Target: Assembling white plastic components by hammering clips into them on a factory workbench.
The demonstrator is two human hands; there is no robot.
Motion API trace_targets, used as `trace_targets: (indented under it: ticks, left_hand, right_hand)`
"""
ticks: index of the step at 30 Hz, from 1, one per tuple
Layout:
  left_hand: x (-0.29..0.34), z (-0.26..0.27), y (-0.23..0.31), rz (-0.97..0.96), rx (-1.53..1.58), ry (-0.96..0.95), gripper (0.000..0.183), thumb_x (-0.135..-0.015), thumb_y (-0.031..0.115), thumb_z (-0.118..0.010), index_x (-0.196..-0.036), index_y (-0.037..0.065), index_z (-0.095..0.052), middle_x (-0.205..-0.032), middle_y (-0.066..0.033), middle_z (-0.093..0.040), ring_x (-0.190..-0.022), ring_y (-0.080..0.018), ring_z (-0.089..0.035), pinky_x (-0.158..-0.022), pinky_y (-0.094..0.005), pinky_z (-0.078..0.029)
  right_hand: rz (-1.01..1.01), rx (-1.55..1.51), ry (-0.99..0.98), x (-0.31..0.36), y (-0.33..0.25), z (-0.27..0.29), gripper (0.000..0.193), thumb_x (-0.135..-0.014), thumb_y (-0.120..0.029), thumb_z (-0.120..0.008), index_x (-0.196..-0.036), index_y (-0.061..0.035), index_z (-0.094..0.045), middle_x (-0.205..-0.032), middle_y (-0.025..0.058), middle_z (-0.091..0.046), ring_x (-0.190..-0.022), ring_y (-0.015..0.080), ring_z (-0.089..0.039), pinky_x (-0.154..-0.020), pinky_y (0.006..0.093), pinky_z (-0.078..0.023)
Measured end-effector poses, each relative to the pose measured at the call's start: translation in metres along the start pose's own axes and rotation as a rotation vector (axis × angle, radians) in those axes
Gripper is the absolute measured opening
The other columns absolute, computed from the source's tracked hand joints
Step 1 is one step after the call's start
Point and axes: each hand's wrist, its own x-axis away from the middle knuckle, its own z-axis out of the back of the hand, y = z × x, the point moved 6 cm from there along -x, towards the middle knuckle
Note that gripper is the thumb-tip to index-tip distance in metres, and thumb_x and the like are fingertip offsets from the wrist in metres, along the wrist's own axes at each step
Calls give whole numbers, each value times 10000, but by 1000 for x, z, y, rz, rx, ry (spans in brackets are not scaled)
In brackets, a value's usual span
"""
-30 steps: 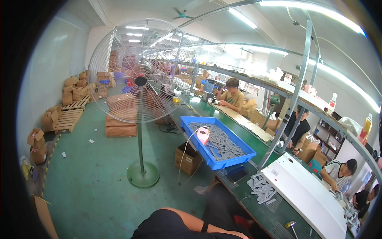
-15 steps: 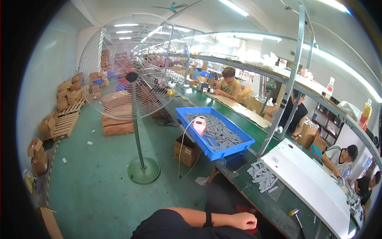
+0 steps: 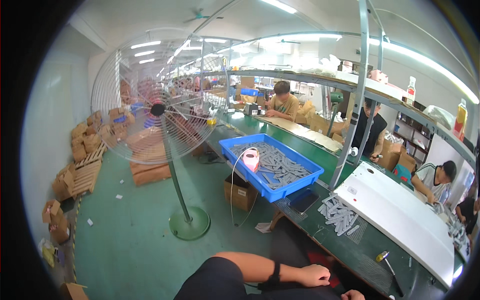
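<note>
Near the lower edge, my left hand [image 3: 315, 276] rests with its fingers curled in and nothing visible in them; a black band circles that wrist. Only the top of my right hand [image 3: 353, 295] shows at the bottom edge, its fingers mostly cut off. Both hands are below the green workbench [image 3: 325, 240], touching nothing on it. Closest on the bench lie a loose pile of flat grey strips [image 3: 339, 216] and a small hammer-like tool [image 3: 390, 269] with a yellow end. A dark phone [image 3: 304, 201] lies beside the strips.
A blue tray [image 3: 295, 190] full of grey strips holds a pink-and-white item [image 3: 251, 159] with a white cord. A long white panel [image 3: 395, 215] lies on the right. A caged standing fan [image 3: 158, 109] stands left. Several people work across the bench under a metal-framed shelf [image 3: 360, 95].
My view has tilted and shifted a little. My right hand has come into sight at the bottom edge. My left hand's fingers look slightly looser; bench items stay put.
</note>
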Motion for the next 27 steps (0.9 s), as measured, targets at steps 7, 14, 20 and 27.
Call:
trace_targets:
  ticks: [7,14,20,27]
  left_hand:
    - [-12,-47,-33,-38,70,-209,332,-1001,396,-814,-933,71,-810,-916,-138,-801,-846,-300,-762,-765,-449,-579]
    - [70,36,-47,114,-179,277,314,-1018,404,-775,-911,111,-741,-1044,-94,-762,-1123,-321,-716,-946,-481,-543]
    - [106,29,-38,54,-354,528,218,-969,327,-825,-1053,155,-721,-1161,-8,-736,-1313,-261,-667,-1064,-468,-507]
    - [104,28,-45,83,-354,519,216,-940,296,-820,-1083,170,-717,-1201,0,-730,-1323,-247,-660,-1075,-462,-496]
  right_hand:
    - [-72,3,-359,-13,68,-34,214,-1064,-185,-671,-1024,-2,-775,-952,235,-785,-872,394,-762,-823,508,-592]
    - [-279,-197,-286,3,29,28,239,-1045,-247,-789,-1028,-13,-742,-827,54,-709,-785,121,-647,-724,330,-545]
    - [-518,-525,-286,38,28,127,284,-1058,-128,-763,-1322,-30,-734,-1020,5,-737,-920,93,-667,-806,271,-557]
    - [-397,939,531,12,126,189,553,-1086,-510,-689,-1402,-57,-715,-1354,239,-737,-1312,400,-672,-1119,528,-525]
